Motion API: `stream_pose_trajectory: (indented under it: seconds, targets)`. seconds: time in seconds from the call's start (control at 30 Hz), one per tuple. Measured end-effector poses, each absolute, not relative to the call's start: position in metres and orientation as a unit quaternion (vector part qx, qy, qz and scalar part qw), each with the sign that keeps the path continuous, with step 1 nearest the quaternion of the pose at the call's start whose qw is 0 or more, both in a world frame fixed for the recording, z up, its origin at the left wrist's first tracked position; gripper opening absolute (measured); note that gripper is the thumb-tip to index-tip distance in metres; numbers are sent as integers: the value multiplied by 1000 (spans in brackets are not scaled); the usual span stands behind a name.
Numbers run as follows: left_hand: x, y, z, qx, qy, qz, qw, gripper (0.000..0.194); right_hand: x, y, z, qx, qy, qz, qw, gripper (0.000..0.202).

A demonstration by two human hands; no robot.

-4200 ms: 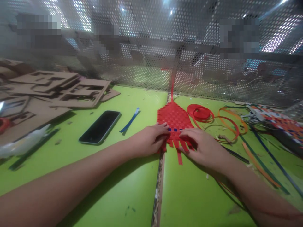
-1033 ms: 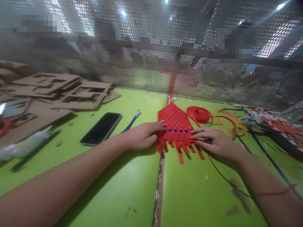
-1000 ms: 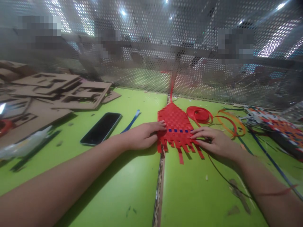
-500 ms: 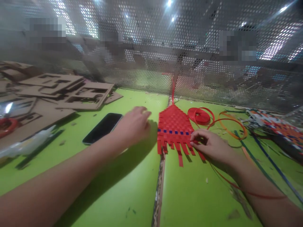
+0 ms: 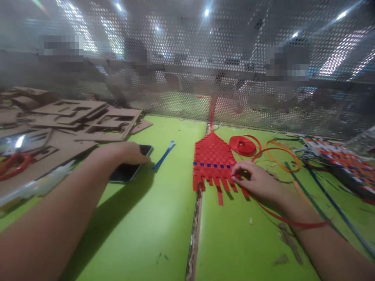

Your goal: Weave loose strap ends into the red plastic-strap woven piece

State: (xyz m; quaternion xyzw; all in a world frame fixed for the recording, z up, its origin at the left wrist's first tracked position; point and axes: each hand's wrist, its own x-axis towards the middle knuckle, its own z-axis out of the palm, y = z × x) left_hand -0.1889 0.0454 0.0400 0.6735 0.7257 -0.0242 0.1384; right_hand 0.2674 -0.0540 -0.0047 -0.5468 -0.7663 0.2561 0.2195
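Resting at the right edge of the weave, just right of the middle of the frame, the right hand has its thumb and fingertips bent in towards the border; whether they pinch the strips or only steady them, I cannot tell. The weave lies flat on the green table, its point towards the top of the frame, with a row of blue squares across its lower part and loose red tails below. The left hand, well apart from it at left of centre, is over the upper right part of the phone; its fingers are partly hidden, so I cannot tell whether it grasps the phone, touches it or merely hovers. Between that hand and the weave lies a loose blue strip. A red coil sits just right of the weave's upper part.

By the look of it, the work is weaving part-done: the blue row spans the width, while the tails below hang free. The step in hand seems to be steadying the piece from the right, with the left hand away from it. As I judge it, the next move calls for the edge to be kept from shifting, and for free left fingers before any tail is straightened and tucked, gently, so the blue row stays even
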Motion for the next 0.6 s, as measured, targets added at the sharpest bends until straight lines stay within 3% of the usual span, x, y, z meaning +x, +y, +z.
stream_pose_trajectory:
  seconds: [0.27,0.43,0.6]
  targets:
    - [-157,34,48,602,772,-70,194,95,270,-54,-8,-547,-768,254,214,11]
    - [-131,28,50,600,784,-82,138,114,270,-54,-8,-539,-772,259,217,11]
    - [-114,20,46,623,767,-88,121,111,268,-55,-5,-541,-770,258,217,14]
